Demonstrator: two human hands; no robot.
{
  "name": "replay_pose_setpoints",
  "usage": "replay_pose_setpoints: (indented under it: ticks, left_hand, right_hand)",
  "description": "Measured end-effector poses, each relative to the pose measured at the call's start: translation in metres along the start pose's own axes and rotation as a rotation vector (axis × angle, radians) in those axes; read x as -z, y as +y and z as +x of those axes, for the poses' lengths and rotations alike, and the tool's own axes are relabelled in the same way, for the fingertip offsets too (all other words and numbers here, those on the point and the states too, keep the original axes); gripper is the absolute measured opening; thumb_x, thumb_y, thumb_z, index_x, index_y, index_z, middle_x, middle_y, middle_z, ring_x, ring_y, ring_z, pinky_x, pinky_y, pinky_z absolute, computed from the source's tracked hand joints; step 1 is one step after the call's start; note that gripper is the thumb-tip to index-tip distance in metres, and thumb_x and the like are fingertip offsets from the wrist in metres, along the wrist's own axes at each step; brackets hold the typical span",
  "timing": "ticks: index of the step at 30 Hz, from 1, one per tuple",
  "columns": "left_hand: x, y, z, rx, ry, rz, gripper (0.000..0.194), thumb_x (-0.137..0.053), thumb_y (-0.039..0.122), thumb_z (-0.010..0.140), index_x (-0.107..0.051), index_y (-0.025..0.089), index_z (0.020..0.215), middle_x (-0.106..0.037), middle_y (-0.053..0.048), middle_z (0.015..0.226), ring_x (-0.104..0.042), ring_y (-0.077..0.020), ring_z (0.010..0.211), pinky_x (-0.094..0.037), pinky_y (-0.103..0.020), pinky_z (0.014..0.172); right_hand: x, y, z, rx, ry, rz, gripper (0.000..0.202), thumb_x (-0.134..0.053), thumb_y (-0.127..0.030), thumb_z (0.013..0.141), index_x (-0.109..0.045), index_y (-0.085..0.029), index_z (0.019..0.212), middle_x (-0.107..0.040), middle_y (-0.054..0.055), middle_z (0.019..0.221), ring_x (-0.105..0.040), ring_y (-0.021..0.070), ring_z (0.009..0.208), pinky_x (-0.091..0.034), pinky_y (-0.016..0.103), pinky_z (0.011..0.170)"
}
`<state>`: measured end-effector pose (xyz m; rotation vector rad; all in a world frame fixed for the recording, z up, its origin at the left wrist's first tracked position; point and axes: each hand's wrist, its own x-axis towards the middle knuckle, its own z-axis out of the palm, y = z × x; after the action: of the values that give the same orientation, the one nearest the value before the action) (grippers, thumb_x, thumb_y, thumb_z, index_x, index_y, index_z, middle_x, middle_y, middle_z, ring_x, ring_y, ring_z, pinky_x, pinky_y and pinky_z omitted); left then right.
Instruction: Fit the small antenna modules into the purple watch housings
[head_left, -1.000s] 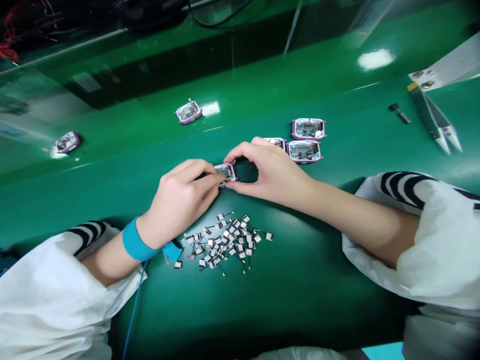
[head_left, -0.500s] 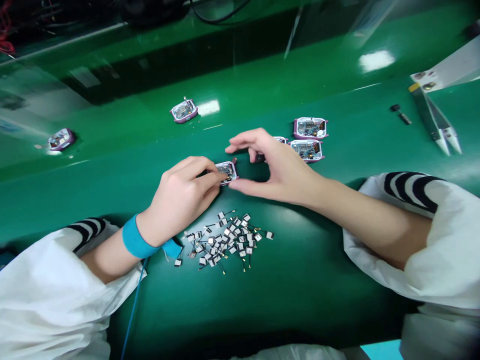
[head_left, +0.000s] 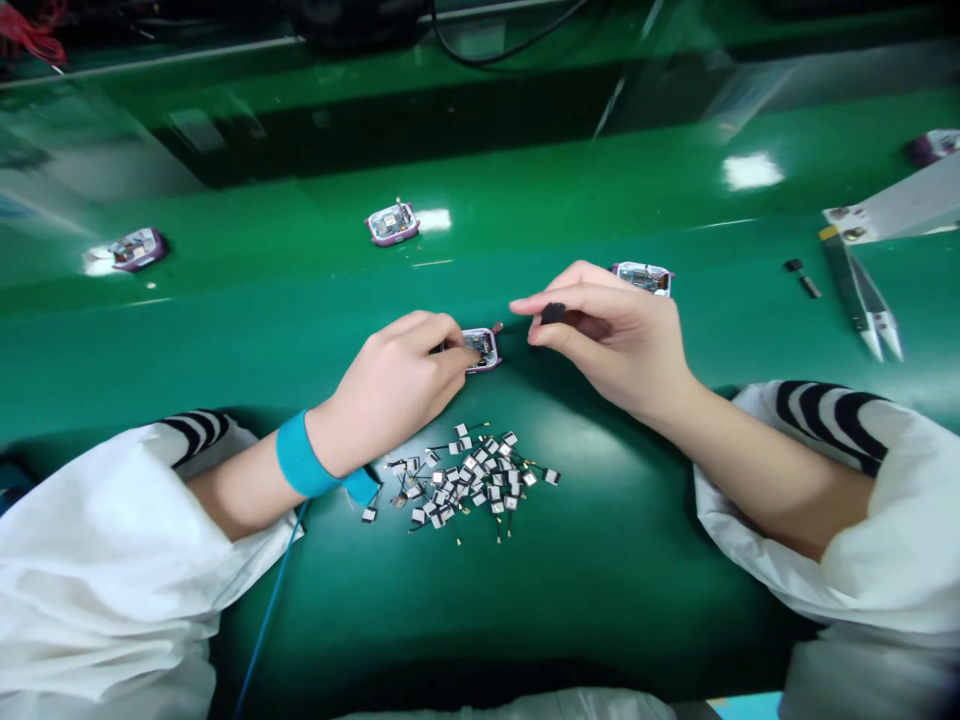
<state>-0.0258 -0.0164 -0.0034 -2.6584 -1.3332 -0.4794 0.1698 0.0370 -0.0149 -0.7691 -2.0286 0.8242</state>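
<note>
Fingers (head_left: 466,352) of the left hand (head_left: 401,385) partly hide the purple-rimmed case (head_left: 484,349).

Moderately bright, cool light seems to fall from above; white glare (head_left: 752,171) burns out spots on the glossy green tabletop (head_left: 585,610), which darkens towards its near edge; soft shadows lie by the forearms; fine detail in the small parts (head_left: 469,475) looks smeared; the sleeves (head_left: 105,560) stretch at the picture's sides.
</note>
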Motion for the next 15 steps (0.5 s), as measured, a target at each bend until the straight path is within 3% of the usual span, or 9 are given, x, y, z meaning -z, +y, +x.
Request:
replay_pose_setpoints:
  ticks: [3,8,15]
  left_hand:
    - [0.000,0.000,0.000,-0.002,-0.010,0.003,0.021,-0.045,0.019,0.084,-0.066,0.019,0.083,-0.063,-0.003,0.082,-0.058,-0.0149,0.076,-0.048,-0.026,0.066]
    - [0.000,0.000,0.000,0.010,-0.041,0.012,0.022,-0.044,0.020,0.084,-0.066,0.020,0.082,-0.063,-0.002,0.082,-0.058,-0.0147,0.076,-0.047,-0.026,0.066]
    - [0.001,-0.001,0.001,0.018,-0.080,0.028,0.024,-0.041,0.022,0.085,-0.065,0.020,0.082,-0.062,-0.002,0.083,-0.058,-0.0149,0.079,-0.046,-0.025,0.066]
  right_hand:
    - [-0.003,0.002,-0.003,-0.007,0.078,0.070,0.014,-0.065,-0.027,0.071,-0.065,-0.026,0.085,-0.057,-0.001,0.075,-0.056,0.0101,0.065,-0.048,0.026,0.055]
    - [-0.009,0.001,-0.006,-0.048,0.137,0.154,0.015,-0.068,-0.026,0.067,-0.063,-0.024,0.082,-0.060,-0.003,0.077,-0.060,0.0103,0.066,-0.054,0.028,0.061]
    - [-0.014,-0.004,-0.006,-0.012,0.173,-0.013,0.010,-0.070,-0.027,0.065,-0.062,-0.021,0.069,-0.066,-0.003,0.073,-0.063,0.0137,0.069,-0.055,0.029,0.061]
